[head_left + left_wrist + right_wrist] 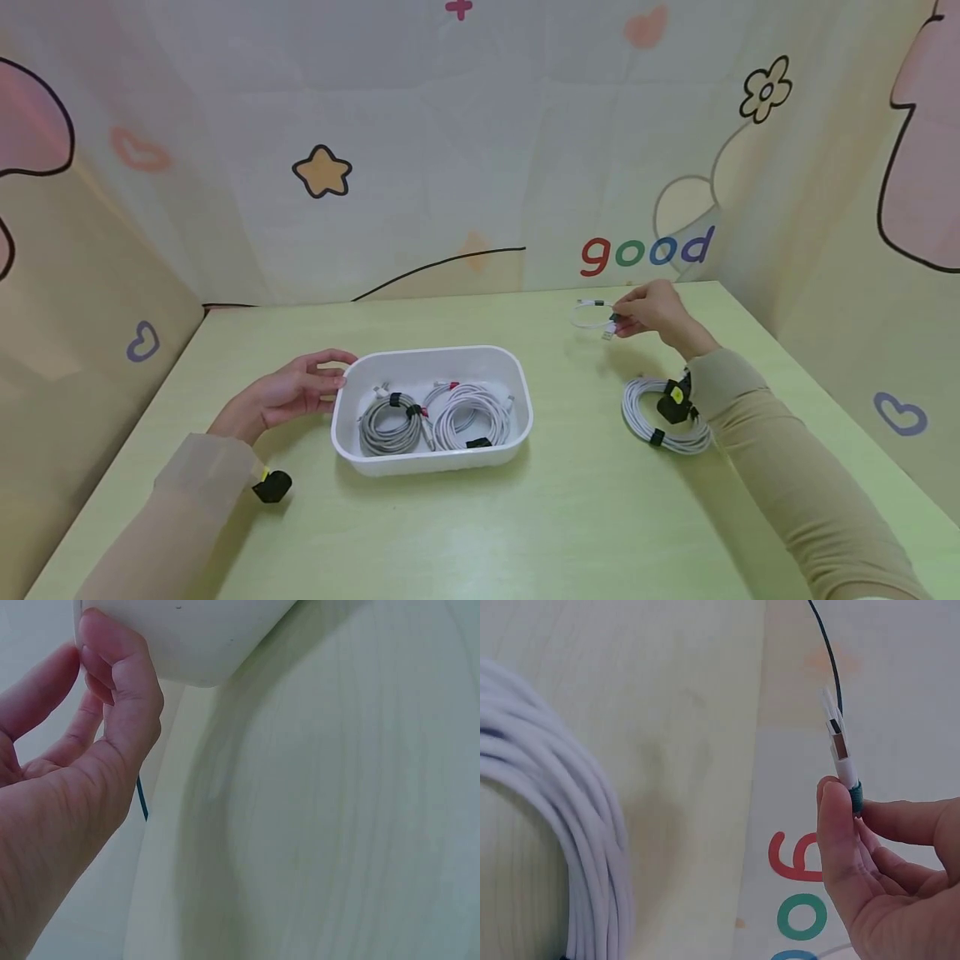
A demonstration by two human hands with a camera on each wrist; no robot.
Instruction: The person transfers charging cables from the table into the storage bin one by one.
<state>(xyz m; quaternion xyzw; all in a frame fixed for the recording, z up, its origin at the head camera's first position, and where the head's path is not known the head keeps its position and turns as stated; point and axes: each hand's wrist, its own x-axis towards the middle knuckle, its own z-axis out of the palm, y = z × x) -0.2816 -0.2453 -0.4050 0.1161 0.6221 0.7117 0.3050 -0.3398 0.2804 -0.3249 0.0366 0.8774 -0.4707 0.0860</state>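
My left hand (300, 390) holds the left end of a white plastic bin (435, 467), its thumb and fingertips at the rim (78, 622). Inside lie a grey coiled cable (390, 433) and white coiled cables (468, 421), bound with black and red ties. Off to the right, my right hand (651, 310) pinches a short white USB cable (588, 326) above the far part of the table. In the right wrist view, thumb and finger meet at a dark green band (856, 798) on that cable, with its plugs (840, 746) sticking out beyond.
A thick white coiled cable (637, 417) with black ties lies on the table under my right wrist. The light green table (465, 533) ends at a printed cloth backdrop (420, 167). A black wrist camera (272, 487) hangs below my left sleeve.
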